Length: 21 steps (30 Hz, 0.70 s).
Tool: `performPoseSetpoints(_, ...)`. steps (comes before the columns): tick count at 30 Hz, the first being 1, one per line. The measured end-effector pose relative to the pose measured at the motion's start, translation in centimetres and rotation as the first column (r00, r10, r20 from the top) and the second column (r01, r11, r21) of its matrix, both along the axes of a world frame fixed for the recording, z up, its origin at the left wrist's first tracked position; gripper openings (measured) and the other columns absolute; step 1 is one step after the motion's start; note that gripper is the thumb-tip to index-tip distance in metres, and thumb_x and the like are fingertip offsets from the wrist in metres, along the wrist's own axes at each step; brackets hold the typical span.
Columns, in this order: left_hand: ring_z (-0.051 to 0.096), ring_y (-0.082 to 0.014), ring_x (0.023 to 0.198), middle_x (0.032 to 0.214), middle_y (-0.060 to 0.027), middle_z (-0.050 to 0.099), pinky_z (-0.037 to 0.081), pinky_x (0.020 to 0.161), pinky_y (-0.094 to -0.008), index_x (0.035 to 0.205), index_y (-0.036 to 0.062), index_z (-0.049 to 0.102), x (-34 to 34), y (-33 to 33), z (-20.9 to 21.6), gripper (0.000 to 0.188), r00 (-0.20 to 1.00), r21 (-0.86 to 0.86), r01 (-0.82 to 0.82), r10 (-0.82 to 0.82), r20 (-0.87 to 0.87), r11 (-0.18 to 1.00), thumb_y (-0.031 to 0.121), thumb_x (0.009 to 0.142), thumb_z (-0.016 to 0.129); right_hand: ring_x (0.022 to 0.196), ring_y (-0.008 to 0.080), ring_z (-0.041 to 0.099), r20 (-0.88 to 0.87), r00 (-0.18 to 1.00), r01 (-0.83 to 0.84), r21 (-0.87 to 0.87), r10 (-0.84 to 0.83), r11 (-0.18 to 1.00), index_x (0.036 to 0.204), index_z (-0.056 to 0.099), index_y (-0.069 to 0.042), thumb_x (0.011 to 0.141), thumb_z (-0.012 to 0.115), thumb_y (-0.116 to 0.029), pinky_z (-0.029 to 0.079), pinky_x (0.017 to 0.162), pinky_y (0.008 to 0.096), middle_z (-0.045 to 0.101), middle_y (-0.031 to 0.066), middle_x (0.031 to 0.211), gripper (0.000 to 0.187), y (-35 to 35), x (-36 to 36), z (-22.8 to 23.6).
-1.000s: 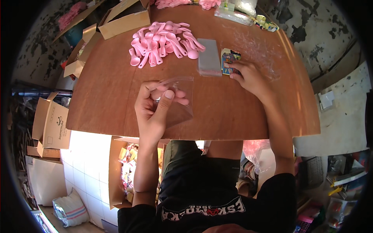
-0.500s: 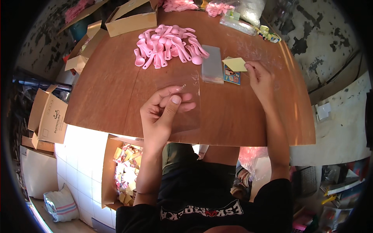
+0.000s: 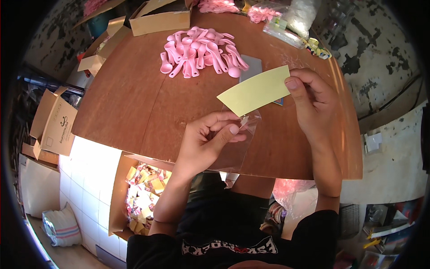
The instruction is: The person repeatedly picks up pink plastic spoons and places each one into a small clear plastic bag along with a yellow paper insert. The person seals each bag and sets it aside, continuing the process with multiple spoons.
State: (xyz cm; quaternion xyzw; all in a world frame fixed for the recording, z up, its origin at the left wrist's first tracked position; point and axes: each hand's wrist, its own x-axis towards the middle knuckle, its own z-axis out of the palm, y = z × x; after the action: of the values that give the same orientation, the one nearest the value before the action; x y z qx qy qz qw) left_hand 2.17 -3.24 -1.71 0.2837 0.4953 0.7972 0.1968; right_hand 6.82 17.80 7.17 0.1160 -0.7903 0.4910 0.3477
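My right hand (image 3: 313, 105) pinches one end of a pale yellow paper card (image 3: 257, 92) between thumb and fingers. The card is raised over the table and slants down to the left, one corner close to my left fingers. My left hand (image 3: 204, 145) grips a clear plastic bag (image 3: 233, 157) near its upper edge; the film hangs below and is hard to see. Beneath the card, a stack of clear plastic sleeves (image 3: 253, 67) and a blue printed card (image 3: 279, 101) are mostly covered. Beyond my hands lies a heap of pink plastic spoons (image 3: 192, 51).
The brown wooden table (image 3: 121, 103) has an open cardboard box (image 3: 161, 20) at its far left, and plastic packs (image 3: 284, 33) and a yellow-green strip bundle (image 3: 318, 48) at its far right. Below the near edge, another carton (image 3: 117, 193) holds many small packed pieces (image 3: 145, 188).
My right hand has lifted the yellow card off the pile and brought it toward my left hand. The left hand, holding the plastic bag, has shifted right and slightly nearer.
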Motion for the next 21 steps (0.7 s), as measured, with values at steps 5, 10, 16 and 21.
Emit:
performPoseSetpoints(5,0.070,-0.0197,0.093,0.105,-0.0147,0.070,0.056,0.084,-0.0305,0.113,-0.0087,0.059,0.0,-0.2,-0.1,0.020,0.999,0.092,-0.038,0.037,0.005,0.995,0.004,0.098,0.057,0.088,0.0090,0.060,0.108,0.982,-0.150,-0.040,0.153,0.988,0.096,0.063,0.004,0.096,0.061,-0.009,0.047,0.076,0.0230,0.066,0.0049,0.096,0.013,1.2,0.0,1.0)
performPoseSetpoints(10,0.065,-0.0156,0.100,0.108,-0.0102,0.067,0.051,0.088,-0.0280,0.104,-0.0035,0.066,-0.1,-0.2,-0.1,0.013,0.968,0.135,-0.218,0.232,-0.092,0.967,0.004,0.094,0.063,0.098,0.0106,0.058,0.407,0.709,-0.584,-0.118,0.576,0.803,0.098,0.060,0.003,0.099,0.056,-0.011,0.046,0.086,0.0264,0.064,0.0069,0.106,0.014,0.0,-1.3,0.9)
performPoseSetpoints(16,0.057,-0.0162,0.102,0.114,-0.0092,0.056,0.044,0.092,-0.0293,0.117,-0.0009,0.058,0.5,1.0,-0.1,0.033,0.829,0.164,-0.491,0.517,-0.214,0.855,0.001,0.087,0.071,0.104,0.0204,0.061,0.415,0.622,-0.611,-0.273,0.664,0.743,0.093,0.058,0.001,0.100,0.052,-0.016,0.046,0.091,0.0348,0.064,0.0153,0.113,0.019,-2.3,-0.4,-0.5)
performPoseSetpoints(21,0.051,-0.0178,0.097,0.108,-0.0089,0.052,0.041,0.091,-0.0300,0.123,-0.0007,0.051,0.7,1.2,-1.8,0.048,0.543,0.301,-0.696,0.752,-0.373,0.652,0.001,0.081,0.075,0.111,0.0145,0.058,0.395,0.587,-0.596,-0.380,0.707,0.707,0.107,0.059,0.004,0.100,0.054,-0.012,0.046,0.097,0.0294,0.063,0.0117,0.118,0.018,-2.4,-0.1,-1.5)
